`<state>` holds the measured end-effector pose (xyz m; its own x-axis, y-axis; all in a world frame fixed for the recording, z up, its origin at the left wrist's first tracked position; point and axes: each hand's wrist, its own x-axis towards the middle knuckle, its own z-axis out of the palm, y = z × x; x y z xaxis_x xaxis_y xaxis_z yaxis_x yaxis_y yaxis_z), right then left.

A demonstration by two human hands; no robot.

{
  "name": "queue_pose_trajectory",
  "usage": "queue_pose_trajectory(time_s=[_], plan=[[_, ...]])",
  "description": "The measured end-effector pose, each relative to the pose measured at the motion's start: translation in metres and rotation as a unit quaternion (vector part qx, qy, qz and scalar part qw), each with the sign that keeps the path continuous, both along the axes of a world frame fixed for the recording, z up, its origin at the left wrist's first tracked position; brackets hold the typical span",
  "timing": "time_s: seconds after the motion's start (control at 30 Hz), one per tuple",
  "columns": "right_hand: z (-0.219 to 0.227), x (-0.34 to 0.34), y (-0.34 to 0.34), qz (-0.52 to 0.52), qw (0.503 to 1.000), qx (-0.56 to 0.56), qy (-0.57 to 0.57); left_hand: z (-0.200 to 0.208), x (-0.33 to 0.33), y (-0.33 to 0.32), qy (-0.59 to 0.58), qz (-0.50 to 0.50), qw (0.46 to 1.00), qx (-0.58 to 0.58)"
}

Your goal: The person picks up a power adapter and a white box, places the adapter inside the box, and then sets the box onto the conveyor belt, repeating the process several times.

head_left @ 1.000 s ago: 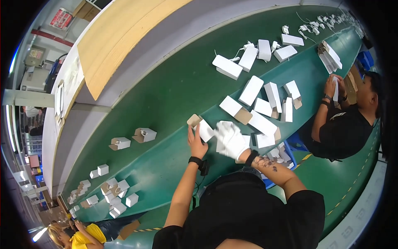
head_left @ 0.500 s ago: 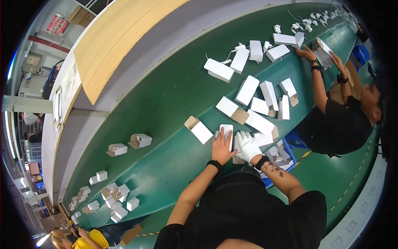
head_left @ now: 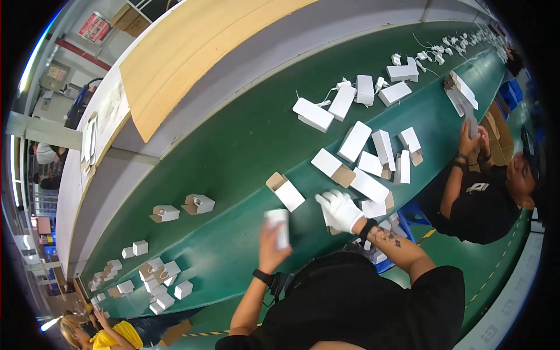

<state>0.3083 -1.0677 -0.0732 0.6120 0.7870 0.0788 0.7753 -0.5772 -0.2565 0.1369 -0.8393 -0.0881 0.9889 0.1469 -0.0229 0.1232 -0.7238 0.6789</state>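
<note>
My bare left hand (head_left: 270, 249) is closed round a small white box (head_left: 280, 226), raised a little off the green belt and blurred by motion. My right hand (head_left: 340, 211), in a white glove, curls its fingers over another white box (head_left: 328, 220) on the belt in front of me; the glove hides most of that box. Just beyond my hands lies a white box with a raised brown flap (head_left: 289, 195). Several more white boxes (head_left: 368, 184), some with brown flaps open, are spread to the right of my gloved hand.
Boxes and white corded adapters (head_left: 437, 57) line the far side of the bench. Small boxes (head_left: 156, 280) cluster at the left. A co-worker in black (head_left: 484, 210) handles grey-white pieces at right; a person in yellow (head_left: 116, 335) is at lower left. A blue bin (head_left: 388, 263) stands below my right arm.
My left hand has lifted the white box and moved left, away from my right hand, which stays near the same spot. The co-worker's hands have drawn back from the far boxes.
</note>
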Motion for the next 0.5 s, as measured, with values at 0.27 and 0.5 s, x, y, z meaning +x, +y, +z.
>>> queue_pose_trajectory(time_s=[0.27, 0.5], plan=[[0.027, 0.087, 0.083, 0.164, 0.970, -0.178, -0.037, -0.071, 0.061, 0.012, -0.065, 0.320, 0.944, -0.046], [0.089, 0.261, 0.040, -0.144, 0.989, -0.015, -0.014, -0.055, 0.106, -0.041, -0.040, 0.194, 0.978, -0.068]])
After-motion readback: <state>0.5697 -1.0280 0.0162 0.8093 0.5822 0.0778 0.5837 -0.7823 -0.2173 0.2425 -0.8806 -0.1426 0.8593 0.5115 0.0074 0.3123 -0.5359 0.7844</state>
